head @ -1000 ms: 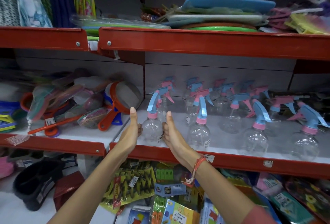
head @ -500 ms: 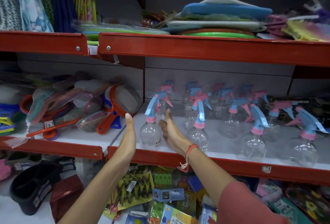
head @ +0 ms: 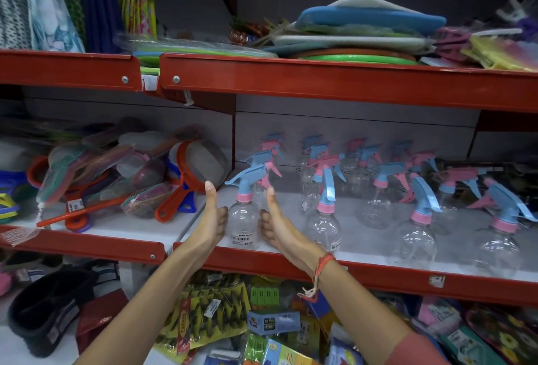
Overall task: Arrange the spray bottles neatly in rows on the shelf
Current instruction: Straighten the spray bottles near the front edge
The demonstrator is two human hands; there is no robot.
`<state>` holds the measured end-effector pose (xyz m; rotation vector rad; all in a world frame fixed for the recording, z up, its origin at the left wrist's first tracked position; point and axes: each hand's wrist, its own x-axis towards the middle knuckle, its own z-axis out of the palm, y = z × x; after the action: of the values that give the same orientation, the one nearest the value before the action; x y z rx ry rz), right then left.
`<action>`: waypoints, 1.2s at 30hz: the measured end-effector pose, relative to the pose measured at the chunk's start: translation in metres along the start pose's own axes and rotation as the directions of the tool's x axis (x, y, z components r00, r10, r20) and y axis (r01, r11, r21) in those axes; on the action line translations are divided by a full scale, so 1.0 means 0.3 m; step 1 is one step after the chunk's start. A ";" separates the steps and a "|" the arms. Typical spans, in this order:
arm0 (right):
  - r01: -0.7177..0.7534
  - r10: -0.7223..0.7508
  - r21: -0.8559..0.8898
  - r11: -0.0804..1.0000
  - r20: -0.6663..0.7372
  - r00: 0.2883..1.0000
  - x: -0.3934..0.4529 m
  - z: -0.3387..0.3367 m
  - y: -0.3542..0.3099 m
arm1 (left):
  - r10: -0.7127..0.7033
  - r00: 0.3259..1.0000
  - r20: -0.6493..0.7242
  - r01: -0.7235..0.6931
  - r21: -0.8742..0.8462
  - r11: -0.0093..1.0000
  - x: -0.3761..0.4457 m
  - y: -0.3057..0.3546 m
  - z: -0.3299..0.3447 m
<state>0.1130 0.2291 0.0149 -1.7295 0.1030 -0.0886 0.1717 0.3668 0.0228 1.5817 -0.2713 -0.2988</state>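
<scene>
Several clear spray bottles with blue and pink trigger heads stand on the grey shelf with a red rim (head: pixel 378 274). The front-left spray bottle (head: pixel 244 219) has a blue head, a pink collar and a price sticker, and its nozzle points left. My left hand (head: pixel 214 217) cups its left side and my right hand (head: pixel 275 226) its right side, both with thumbs up and fingers curled against the body. To the right along the front stand more bottles (head: pixel 324 225) (head: pixel 419 236) (head: pixel 499 245). Looser rows (head: pixel 364 161) fill the back.
A heap of orange-handled strainers and wrapped kitchenware (head: pixel 186 172) lies on the shelf section to the left, behind a divider. The red upper shelf (head: pixel 320 82) overhangs the bottles. Packaged goods (head: pixel 203 315) are piled below the shelf.
My hands spread away from the front-left bottle and have closed in on its sides again. Its blue nozzle now points left instead of up toward me.
</scene>
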 end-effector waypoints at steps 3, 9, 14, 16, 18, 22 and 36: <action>0.030 -0.030 0.017 0.999 -0.006 1.000 -0.025 0.014 -0.024 | -0.015 0.999 0.033 0.015 -0.002 1.000 0.034 -0.007 -0.009; 0.103 -0.105 -0.049 0.993 -0.033 0.994 -0.026 0.017 -0.012 | -0.022 0.997 0.073 0.025 -0.045 0.999 0.005 0.005 -0.006; 0.112 -0.116 -0.106 0.988 -0.032 0.993 -0.011 0.016 0.021 | -0.021 0.996 0.082 0.023 -0.029 0.999 -0.015 0.008 -0.011; 0.094 -0.099 -0.138 0.986 -0.037 0.994 -0.024 0.026 0.010 | -0.002 0.997 0.074 0.002 0.000 1.000 -0.026 0.013 -0.007; 0.075 -0.084 -0.155 0.985 -0.052 0.995 -0.032 0.033 0.005 | 0.008 0.998 0.062 -0.009 0.018 1.000 -0.039 0.015 -0.002; 0.046 -0.057 -0.184 0.982 -0.056 0.997 -0.049 0.037 0.002 | 0.047 0.998 0.043 -0.047 -0.009 0.999 -0.048 -0.003 0.006; 0.074 -0.070 -0.245 0.967 0.025 0.997 -0.203 -0.047 -0.008 | 0.138 0.936 -0.323 -0.093 0.153 0.984 -0.196 -0.054 0.063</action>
<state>0.0508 0.2228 0.0195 -1.9821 0.0404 -0.1199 0.1098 0.3704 0.0075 1.7128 -0.1227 0.0829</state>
